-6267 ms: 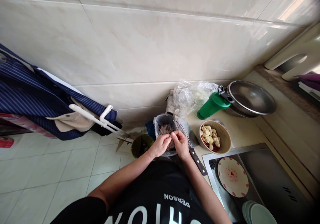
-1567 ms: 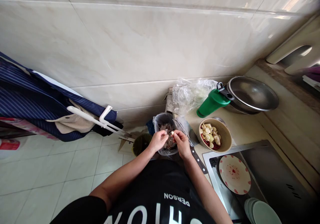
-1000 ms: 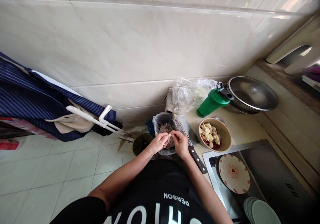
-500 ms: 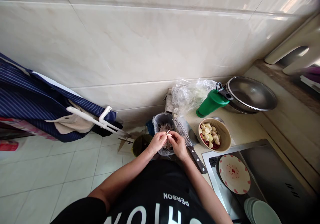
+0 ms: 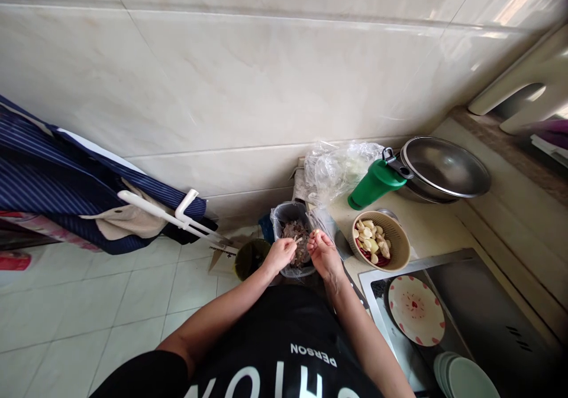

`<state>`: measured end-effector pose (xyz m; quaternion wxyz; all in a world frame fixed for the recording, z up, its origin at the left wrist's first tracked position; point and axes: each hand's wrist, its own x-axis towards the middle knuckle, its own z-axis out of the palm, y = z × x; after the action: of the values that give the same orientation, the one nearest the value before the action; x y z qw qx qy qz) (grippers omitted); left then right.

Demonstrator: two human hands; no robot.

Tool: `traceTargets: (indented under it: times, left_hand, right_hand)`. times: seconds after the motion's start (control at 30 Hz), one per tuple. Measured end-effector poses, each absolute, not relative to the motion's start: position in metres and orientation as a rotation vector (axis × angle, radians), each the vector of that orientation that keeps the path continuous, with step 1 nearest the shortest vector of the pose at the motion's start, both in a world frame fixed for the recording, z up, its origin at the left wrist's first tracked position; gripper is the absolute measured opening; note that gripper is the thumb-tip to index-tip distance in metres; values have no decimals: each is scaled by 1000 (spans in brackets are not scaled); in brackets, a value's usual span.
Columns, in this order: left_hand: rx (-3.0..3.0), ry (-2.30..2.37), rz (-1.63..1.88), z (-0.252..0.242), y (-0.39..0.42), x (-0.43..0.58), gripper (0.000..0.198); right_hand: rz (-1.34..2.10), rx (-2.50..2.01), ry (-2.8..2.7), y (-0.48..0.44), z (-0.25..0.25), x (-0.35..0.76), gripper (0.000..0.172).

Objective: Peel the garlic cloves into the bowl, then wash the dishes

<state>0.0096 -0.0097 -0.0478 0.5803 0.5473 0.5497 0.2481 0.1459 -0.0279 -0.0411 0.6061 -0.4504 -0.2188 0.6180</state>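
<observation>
Over a lined bin (image 5: 281, 213) full of pale peelings (image 5: 293, 230), my two hands are held slightly apart. My left hand (image 5: 279, 256) is closed, pinching a thin whitish strip that looks like garlic peel (image 5: 299, 240). My right hand (image 5: 327, 257), turned palm up, has its fingers curled around a small pale garlic clove (image 5: 316, 232), mostly hidden by the fingertips. To the right of that hand, a beige basket (image 5: 402, 247) holds peeled garlic cloves (image 5: 367, 230), a knobbly ginger-like piece and red chillies. My right forearm covers most of a dark-handled knife.
On the counter stand a green shaker bottle (image 5: 373, 184), crumpled clear plastic bags (image 5: 331, 164) and a metal pan (image 5: 448, 167). A patterned plate (image 5: 416, 310) and stacked pale dishes (image 5: 470, 377) are nearer right. Left are a white rail (image 5: 151, 207), hanging striped cloth (image 5: 66, 179) and a dark-lined bin (image 5: 248, 259).
My hands, together at the fingertips before, have moved apart. The right hand has shifted right and rolled palm up, its forearm now covering the knife handle. The left hand has barely moved.
</observation>
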Motion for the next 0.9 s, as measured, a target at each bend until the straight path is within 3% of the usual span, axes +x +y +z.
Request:
traceTargets:
  times: [0.13, 0.57, 0.9]
  left_hand:
    - [1258, 1203, 629, -46, -8, 9, 38]
    - [1070, 893, 537, -26, -10, 8, 17]
    - [1098, 1094, 610, -32, -9, 13, 40]
  right_hand:
    - [1500, -1113, -617, -32, -41, 147, 31]
    - [1339, -1238, -945, -32, -41, 149, 21]
    - [1187, -1332, -916, -28, -48, 143, 19]
